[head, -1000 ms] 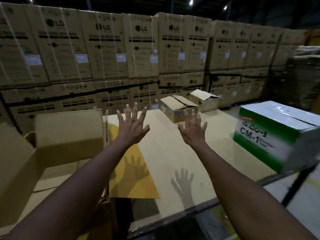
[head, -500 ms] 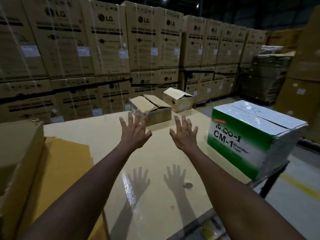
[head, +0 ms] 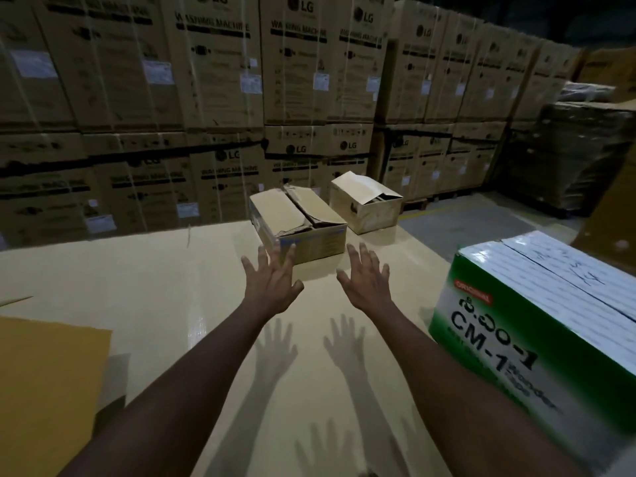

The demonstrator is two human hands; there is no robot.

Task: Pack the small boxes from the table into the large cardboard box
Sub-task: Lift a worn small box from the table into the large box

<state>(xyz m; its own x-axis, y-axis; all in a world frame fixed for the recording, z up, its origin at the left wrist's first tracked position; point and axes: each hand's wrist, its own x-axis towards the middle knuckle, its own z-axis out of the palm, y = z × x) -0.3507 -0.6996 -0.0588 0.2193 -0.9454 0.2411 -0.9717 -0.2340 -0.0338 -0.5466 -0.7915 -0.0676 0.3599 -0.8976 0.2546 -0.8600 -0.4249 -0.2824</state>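
two small boxes, flaps ajar, contents hidden

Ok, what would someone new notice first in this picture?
The left hand and right hand reach, fingers spread, over the table toward a small brown box with loose flaps; a second small box sits behind it to the right. A green and white box stands at the right edge, and stacked LG cartons wall off the back.

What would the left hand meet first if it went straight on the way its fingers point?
Probably the nearer small box, at its front face; the left hand looks close, depth unclear.
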